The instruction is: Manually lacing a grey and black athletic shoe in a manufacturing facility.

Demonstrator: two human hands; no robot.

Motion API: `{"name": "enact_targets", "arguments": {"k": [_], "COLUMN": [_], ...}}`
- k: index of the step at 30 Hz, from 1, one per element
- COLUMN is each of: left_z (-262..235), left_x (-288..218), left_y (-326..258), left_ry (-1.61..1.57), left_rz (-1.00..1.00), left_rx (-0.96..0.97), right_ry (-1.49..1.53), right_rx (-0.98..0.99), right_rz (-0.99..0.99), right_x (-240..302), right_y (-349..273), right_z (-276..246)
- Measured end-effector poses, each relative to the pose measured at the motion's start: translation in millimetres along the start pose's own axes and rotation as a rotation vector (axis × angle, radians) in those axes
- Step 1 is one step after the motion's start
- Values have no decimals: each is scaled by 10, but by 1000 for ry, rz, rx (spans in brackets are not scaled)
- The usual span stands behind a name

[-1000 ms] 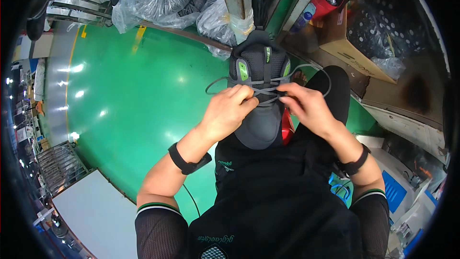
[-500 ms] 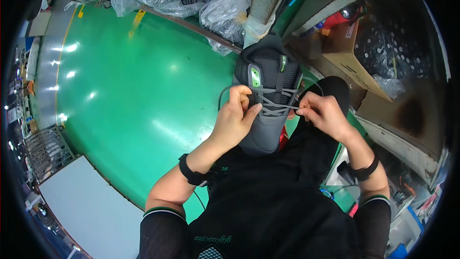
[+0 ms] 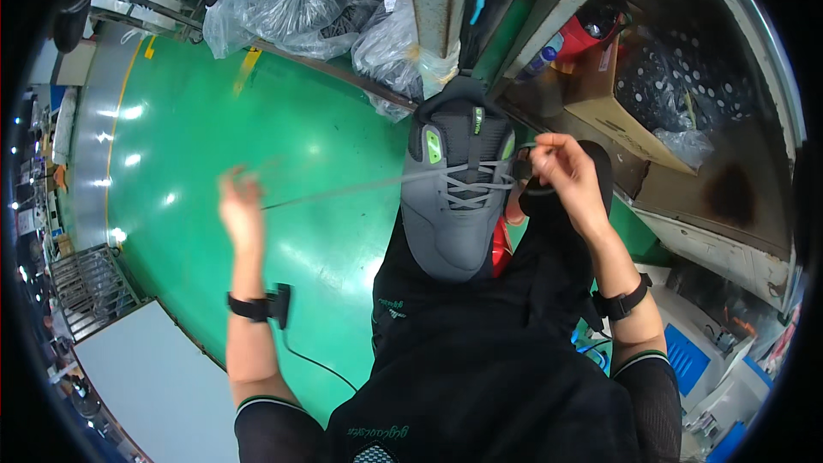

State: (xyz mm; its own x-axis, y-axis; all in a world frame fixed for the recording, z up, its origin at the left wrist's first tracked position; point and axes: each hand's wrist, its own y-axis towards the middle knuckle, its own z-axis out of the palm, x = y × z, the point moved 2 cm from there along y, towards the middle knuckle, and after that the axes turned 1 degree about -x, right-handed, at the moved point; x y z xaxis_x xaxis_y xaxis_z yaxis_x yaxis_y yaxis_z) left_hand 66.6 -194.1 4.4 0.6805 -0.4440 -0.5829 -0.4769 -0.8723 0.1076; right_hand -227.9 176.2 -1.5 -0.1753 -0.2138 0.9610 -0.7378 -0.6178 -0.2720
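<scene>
A dark grey shoe (image 3: 448, 236) with lime-green accents rests toe-down toward me above my lap, its tongue and collar pointing away. Grey shoelace (image 3: 343, 191) crosses its eyelets, and one length runs taut to the left over the floor. At the end of that length is my left hand (image 3: 240, 210), smeared by motion, with the fingers closed on the lace. Close to the shoe's right side, my right hand (image 3: 570, 176) has its fingers curled, with a loose piece of lace at the fingertips. Something red (image 3: 501, 249) shows beneath the shoe's right edge.
Clear plastic bags (image 3: 296, 0) lie on a rack at the far side, next to a rusty metal post (image 3: 439, 0). An open cardboard box (image 3: 626, 124) stands on a shelf at right. A pale board (image 3: 154, 377) is at lower left, above the green floor (image 3: 214, 137).
My left hand has swung out left from the shoe, drawing the lace into a long line. My right hand has lifted slightly away from me. The view has shifted a little.
</scene>
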Motion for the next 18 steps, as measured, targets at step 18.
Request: {"name": "enact_targets", "arguments": {"k": [18], "left_z": [774], "left_x": [-1929], "left_y": [-511], "left_ry": [274], "left_rz": [924], "left_rx": [145], "right_ry": [-356], "right_rx": [-84], "right_rz": [-34], "right_x": [66], "right_y": [-85], "right_z": [381]}}
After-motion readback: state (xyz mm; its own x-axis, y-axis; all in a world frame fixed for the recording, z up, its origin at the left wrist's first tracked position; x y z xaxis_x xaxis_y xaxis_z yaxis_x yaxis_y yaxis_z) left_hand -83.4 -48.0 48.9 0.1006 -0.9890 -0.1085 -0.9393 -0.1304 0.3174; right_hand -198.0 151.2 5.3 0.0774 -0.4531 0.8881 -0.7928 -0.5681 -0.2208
